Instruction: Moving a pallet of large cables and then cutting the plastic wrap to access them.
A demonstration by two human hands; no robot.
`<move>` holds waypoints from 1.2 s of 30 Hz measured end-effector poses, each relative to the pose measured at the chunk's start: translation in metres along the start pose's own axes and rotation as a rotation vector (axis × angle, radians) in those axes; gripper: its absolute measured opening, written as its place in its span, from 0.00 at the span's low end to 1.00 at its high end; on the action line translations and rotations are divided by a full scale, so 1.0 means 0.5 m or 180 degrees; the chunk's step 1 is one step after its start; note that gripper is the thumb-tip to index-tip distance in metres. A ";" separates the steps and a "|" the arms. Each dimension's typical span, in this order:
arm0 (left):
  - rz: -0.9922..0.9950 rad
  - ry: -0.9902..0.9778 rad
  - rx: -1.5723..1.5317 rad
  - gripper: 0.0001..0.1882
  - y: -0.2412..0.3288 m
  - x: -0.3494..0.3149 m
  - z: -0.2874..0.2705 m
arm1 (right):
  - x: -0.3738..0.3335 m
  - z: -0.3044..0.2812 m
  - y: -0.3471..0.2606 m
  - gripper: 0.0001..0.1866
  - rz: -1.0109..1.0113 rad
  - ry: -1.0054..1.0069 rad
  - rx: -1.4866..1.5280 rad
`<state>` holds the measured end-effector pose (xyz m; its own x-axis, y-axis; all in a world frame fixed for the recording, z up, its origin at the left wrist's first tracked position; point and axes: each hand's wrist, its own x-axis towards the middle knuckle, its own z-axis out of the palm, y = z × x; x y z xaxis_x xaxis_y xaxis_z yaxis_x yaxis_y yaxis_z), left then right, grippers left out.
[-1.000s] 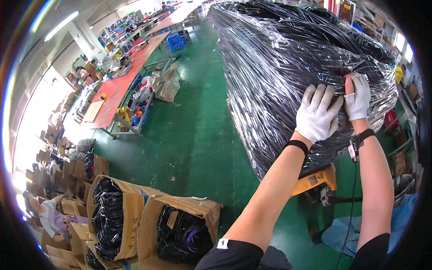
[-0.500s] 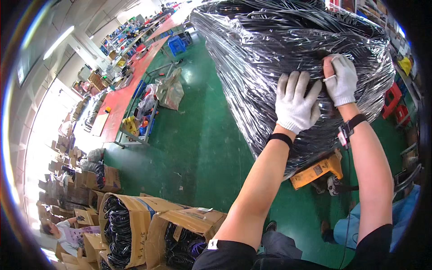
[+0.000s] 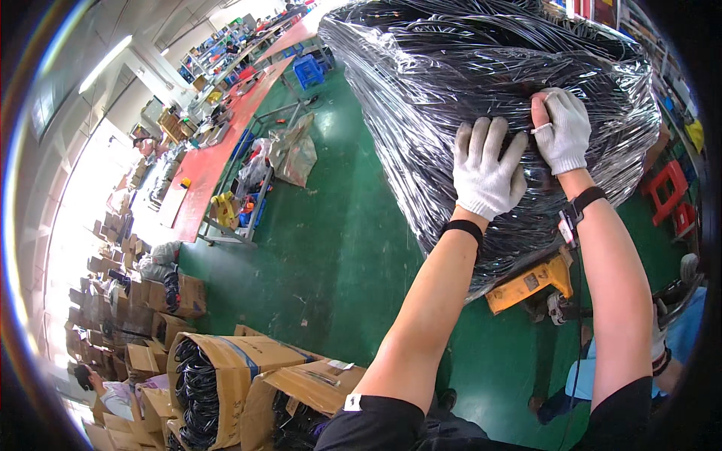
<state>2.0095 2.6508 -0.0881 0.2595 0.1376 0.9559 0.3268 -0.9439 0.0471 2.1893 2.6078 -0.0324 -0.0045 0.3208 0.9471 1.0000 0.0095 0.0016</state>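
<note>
plastic film point(image 3: 391, 120) – glossy, crinkled | gloves point(image 3: 487, 177) – matt knitted cloth | smooth shiny floor point(image 3: 331, 248) | matt cardboard carton point(image 3: 235, 387)

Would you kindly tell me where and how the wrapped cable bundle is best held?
I'd likely grip the bundle by its broad near side, from the wearer's side, with both palms, where the left hand and right hand rest: that face is wide, with no visible handle.

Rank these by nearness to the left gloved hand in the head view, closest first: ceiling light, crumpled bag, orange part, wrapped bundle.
1. Wrapped bundle: directly under the left hand, touching it.
2. Orange part: below the hand, low at the bundle's near end.
3. Crumpled bag: off to the left, beside the red table.
4. Ceiling light: far upper left.
</note>
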 end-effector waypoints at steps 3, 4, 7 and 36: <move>-0.0011 -0.0057 0.0003 0.29 -0.050 0.007 0.025 | 0.015 0.054 0.009 0.12 0.0017 -0.0013 0.0052; 0.0011 -0.0026 -0.0001 0.29 -0.066 0.008 0.032 | 0.021 0.072 0.012 0.12 0.0031 -0.0030 0.0075; -0.0022 -0.0059 -0.0067 0.29 -0.112 0.014 0.047 | 0.039 0.115 0.008 0.12 0.0006 -0.0046 0.0135; -0.0193 -0.0259 0.0633 0.27 -0.603 0.087 0.221 | 0.244 0.619 0.012 0.07 0.0098 0.0293 0.0571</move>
<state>2.0226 2.9746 -0.0929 0.3038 0.2236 0.9261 0.5147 -0.8565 0.0380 2.1923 2.9401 -0.0164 0.0349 0.2358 0.9712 0.9820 0.1722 -0.0771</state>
